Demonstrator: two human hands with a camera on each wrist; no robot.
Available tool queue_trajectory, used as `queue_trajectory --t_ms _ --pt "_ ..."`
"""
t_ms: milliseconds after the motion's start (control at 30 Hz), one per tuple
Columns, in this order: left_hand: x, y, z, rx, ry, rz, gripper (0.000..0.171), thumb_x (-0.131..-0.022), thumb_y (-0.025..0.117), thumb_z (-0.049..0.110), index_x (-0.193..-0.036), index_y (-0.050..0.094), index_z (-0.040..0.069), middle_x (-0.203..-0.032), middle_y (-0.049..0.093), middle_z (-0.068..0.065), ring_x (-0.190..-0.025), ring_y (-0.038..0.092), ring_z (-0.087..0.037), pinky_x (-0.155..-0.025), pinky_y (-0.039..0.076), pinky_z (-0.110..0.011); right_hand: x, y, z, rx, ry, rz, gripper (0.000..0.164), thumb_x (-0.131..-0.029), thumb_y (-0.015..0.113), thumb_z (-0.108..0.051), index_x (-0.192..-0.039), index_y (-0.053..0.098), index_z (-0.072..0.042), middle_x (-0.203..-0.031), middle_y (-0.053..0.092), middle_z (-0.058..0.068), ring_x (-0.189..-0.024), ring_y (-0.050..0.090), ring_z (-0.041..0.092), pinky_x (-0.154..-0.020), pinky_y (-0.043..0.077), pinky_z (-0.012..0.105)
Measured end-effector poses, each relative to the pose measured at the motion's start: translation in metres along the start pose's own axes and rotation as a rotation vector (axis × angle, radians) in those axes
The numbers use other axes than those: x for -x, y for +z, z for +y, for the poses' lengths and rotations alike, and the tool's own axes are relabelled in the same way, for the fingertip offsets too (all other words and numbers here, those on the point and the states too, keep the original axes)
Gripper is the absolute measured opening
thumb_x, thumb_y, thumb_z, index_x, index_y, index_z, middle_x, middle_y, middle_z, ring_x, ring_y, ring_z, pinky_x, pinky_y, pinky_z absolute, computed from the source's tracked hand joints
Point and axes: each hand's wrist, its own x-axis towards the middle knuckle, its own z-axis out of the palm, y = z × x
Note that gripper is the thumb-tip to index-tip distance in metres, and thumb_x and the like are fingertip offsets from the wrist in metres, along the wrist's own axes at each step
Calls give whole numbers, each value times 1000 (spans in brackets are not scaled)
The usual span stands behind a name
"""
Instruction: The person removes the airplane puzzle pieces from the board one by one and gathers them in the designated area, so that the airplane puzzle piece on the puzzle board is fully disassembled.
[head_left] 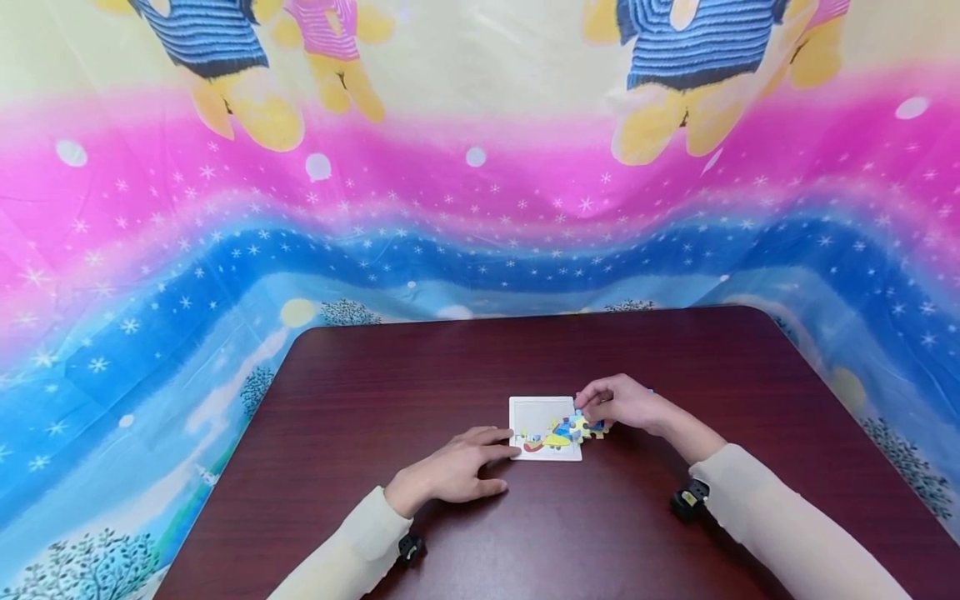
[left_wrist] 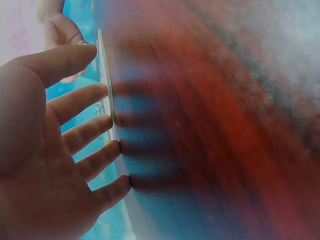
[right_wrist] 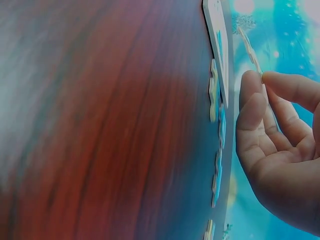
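A white jigsaw tray [head_left: 538, 412] lies on the table, with a few coloured pieces fitted along its lower part. My left hand [head_left: 459, 468] is at the tray's left edge, fingers extended and index and middle fingertips touching it. In the left wrist view that hand [left_wrist: 55, 145] is spread, with its fingertips down at the tray's edge. Over the tray's right side, my right hand [head_left: 626, 403] pinches a jigsaw piece [right_wrist: 250, 51] between thumb and fingers, raised above the table in the right wrist view. The picture on this piece is turned edge-on there.
Loose jigsaw pieces [head_left: 597, 431] lie just right of the tray, partly under the right hand. More flat pieces [right_wrist: 218, 175] line up along the table in the right wrist view. The dark red table [head_left: 390, 375] ends at a patterned cloth backdrop [head_left: 480, 250].
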Motion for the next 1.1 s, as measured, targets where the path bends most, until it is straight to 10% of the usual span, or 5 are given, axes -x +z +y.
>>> queue_trajectory --t_ms 1100 --pt "1 0 0 -3 -5 2 51 -97 62 40 -145 54 26 -159 40 0 -149 35 -29 -118 34 -49 22 -40 35 100 94 54 17 -93 65 -9 -108 71 -5 -94 72 8 -80 62 24 -65 55 38"
